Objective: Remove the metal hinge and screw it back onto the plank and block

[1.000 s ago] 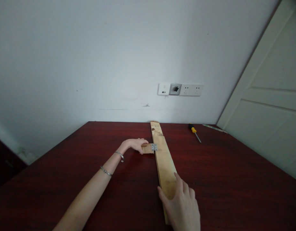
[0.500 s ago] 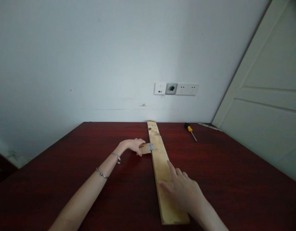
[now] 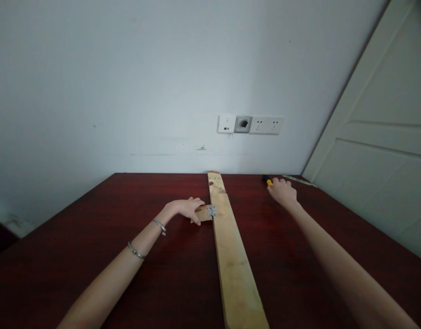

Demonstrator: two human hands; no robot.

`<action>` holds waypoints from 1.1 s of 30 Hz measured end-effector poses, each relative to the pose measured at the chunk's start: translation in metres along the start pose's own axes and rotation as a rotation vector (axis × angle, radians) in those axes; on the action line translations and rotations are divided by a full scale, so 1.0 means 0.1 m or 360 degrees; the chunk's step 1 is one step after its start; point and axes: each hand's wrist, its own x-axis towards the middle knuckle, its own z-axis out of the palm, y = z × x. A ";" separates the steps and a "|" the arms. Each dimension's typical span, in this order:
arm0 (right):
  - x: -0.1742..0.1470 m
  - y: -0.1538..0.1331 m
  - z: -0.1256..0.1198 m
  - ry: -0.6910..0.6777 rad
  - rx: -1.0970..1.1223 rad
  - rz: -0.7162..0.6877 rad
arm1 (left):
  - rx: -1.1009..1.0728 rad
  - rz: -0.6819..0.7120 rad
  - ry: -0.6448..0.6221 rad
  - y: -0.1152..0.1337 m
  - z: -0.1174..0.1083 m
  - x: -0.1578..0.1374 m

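Wall (image 3: pixel 162 82) ran behind everything; desk (image 3: pixel 155 283) stood with its far edge along it. Board (image 3: pixel 234 260) lay flat on the desk, far end at the far edge, near end running out of view. Neither hand was on it. I'd say its own weight kept it put, with the wall as a likely backstop. Couldn't tell if they touched.

Left hand (image 3: pixel 188 208): left of the board, clamped on the block (image 3: pixel 203 214), fingers on the far side, thumb on the near side. Probable reason: holding the block from its outer end steadied it and left the metalwork uncovered.

Right hand (image 3: pixel 282 192): stretched toward the far right corner, fingers at the screwdriver (image 3: pixel 269 183). Couldn't tell whether that grip had closed or was only touching; my fingers hid the shaft. Tool lay right of the board near the far edge, handle wallward, likely parked there to stay clear of the wood yet within reach.

Strip (image 3: pixel 303 182): thin, pale, at the far right corner, beyond my right hand.

Block: short, at the board's left edge, toward the far edge.

Hinge (image 3: pixel 212 210): smallest, bridging the seam, one leaf per piece, presumably why both lay flat and edge to edge. Screws too small to make out.
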 end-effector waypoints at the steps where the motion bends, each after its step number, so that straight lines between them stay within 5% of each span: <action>1: 0.07 0.03 0.07 -0.0007 -0.0007 0.0014 | -0.0003 0.0007 0.0001 0.00 0.00 0.00; 18: 0.88 0.13 0.72 -0.0203 0.0080 0.0461 | -0.0115 -0.0011 -0.0032 0.03 0.03 -0.10; 27: 0.96 0.17 0.78 -0.0313 0.0194 0.0454 | -0.0055 0.0052 0.0004 0.00 0.04 -0.07; 33: 0.95 0.15 0.66 -0.0162 0.0408 0.0437 | -0.0055 0.0030 0.0011 0.00 0.07 -0.07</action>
